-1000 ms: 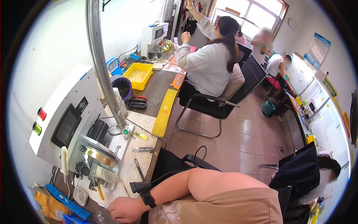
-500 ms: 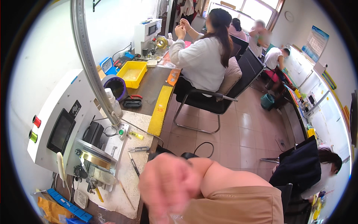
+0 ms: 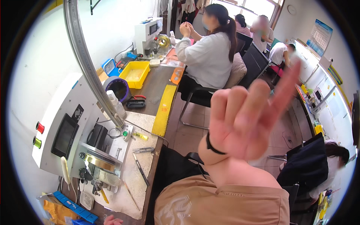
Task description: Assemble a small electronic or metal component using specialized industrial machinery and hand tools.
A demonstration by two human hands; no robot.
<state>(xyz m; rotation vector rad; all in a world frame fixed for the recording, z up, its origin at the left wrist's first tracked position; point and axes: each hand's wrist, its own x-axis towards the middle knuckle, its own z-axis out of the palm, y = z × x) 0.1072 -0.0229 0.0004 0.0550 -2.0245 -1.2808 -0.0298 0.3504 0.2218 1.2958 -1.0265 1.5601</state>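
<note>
Head view, right hand: I see my right hand raised close to the camera, clear of the table, with a black band at the wrist.
Right fingers: spread and pointing up, one stretched out further toward the upper right; they hold nothing.
Left hand: only a sliver of my left hand shows at the bottom edge, at the near edge of the table; I cannot tell whether its fingers are spread or curled.
Nearest things: the white mat lies just above the left hand, and the blue rack sits at the near left corner.
On the mat: tweezers and a thin black tool lie near the table's right edge.
Machine: a white machine with a dark screen stands along the left edge.
Further back: a yellow strip lies along the right edge, and a yellow tray sits beyond it toward the far end.
Other people: a co-worker sits at the far end, both hands raised.
</note>
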